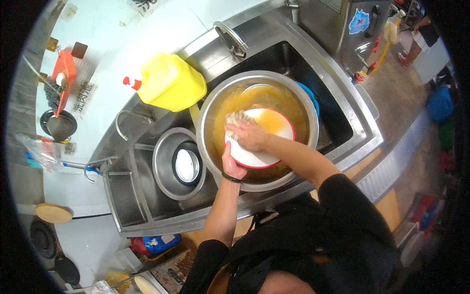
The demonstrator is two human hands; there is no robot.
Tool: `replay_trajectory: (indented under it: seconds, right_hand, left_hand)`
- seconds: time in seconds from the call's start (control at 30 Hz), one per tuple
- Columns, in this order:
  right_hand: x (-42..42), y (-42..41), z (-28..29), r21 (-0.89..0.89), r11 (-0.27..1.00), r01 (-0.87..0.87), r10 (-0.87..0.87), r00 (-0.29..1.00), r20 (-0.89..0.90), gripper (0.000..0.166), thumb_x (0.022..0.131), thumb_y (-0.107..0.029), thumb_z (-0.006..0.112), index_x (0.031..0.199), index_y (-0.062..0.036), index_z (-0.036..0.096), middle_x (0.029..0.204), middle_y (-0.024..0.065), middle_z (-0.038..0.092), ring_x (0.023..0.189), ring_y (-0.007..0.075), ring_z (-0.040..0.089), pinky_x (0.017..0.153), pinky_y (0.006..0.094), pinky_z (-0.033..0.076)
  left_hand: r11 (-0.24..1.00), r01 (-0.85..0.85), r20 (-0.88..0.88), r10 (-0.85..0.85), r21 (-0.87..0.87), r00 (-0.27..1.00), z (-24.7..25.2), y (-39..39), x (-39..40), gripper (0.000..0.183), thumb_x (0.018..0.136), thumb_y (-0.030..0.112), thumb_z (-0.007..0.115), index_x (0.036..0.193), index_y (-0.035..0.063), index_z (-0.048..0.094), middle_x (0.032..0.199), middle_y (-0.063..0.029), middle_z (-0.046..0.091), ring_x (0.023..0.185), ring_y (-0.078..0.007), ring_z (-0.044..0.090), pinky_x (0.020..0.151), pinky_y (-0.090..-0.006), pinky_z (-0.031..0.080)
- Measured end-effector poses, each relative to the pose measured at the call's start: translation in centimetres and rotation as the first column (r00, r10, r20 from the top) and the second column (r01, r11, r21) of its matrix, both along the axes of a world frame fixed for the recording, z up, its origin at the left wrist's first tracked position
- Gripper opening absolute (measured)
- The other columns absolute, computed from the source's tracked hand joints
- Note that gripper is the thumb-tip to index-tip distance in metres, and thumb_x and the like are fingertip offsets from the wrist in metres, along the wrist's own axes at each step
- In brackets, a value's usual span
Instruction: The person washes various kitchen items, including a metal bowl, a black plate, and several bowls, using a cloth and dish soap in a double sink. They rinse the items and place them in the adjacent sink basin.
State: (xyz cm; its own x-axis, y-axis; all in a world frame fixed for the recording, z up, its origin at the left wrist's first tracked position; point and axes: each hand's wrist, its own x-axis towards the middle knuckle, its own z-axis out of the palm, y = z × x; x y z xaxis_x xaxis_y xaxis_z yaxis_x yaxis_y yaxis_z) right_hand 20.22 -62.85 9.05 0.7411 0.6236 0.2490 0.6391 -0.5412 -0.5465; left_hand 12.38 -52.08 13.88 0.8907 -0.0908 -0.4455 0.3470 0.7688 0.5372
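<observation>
A white plate with a red rim (262, 154) is tilted over a large steel basin (259, 75) of yellowish-brown water. My left hand (232, 164) grips the plate's near-left edge, thumb on its face. Against the plate's upper-left part my right hand (249, 134) presses a wadded pale cloth (235, 119). Some of the yellowish water lies across the plate's far side. Another white dish (259, 87) shows partly at the far side of the basin, mostly under the water.
A yellow jug (172, 81) with a red pump stands behind the sinks. A smaller steel basin (159, 172) holding white dishes (186, 165) sits in the left sink. A curved faucet (231, 38) rises behind the large basin, near a blue container (310, 96). Someone's leg (409, 55) shows far right.
</observation>
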Motion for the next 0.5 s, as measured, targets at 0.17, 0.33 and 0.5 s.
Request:
replay_trajectory:
  seconds: [0.17,0.33,0.5]
  right_hand:
    - [1.4,-4.9,0.3,-0.26,0.96,0.107,-0.164,0.964,-0.208,0.054,0.081,-0.025,0.046,0.133,-0.0123,0.035,0.125,0.0239,0.041,0.112,0.0378,0.044,0.097,0.0455,0.033]
    - [-3.6,-4.3,-0.7,-0.092,0.951,-0.294,0.264,0.933,-0.246,0.056,0.082,-0.016,0.049,0.134,-0.0122,0.03,0.11,0.0248,0.044,0.106,0.0391,0.047,0.093,0.0474,0.034]
    - [-0.2,0.0,-1.2,-0.073,0.997,0.009,-0.005,0.999,0.051,0.058,0.082,-0.017,0.047,0.136,-0.0099,0.028,0.131,0.0245,0.033,0.111,0.0391,0.041,0.097,0.0461,0.031]
  left_hand:
    - [0.994,-0.111,0.003,0.111,-0.002,0.994,-1.1,2.1,0.5,0.05,0.092,0.037,0.037,0.126,0.0004,0.039,0.124,-0.0141,0.048,0.112,-0.0303,0.048,0.097,-0.0437,0.035]
    - [0.993,-0.093,0.034,0.095,-0.07,0.995,-1.5,1.7,1.2,0.051,0.093,0.038,0.034,0.126,0.0004,0.04,0.124,-0.0146,0.048,0.112,-0.0301,0.047,0.098,-0.0422,0.034]
    - [0.997,-0.076,-0.029,0.075,-0.026,0.997,0.1,-0.2,0.1,0.05,0.093,0.038,0.034,0.128,0.0024,0.038,0.126,-0.0139,0.047,0.116,-0.0298,0.044,0.1,-0.0429,0.032]
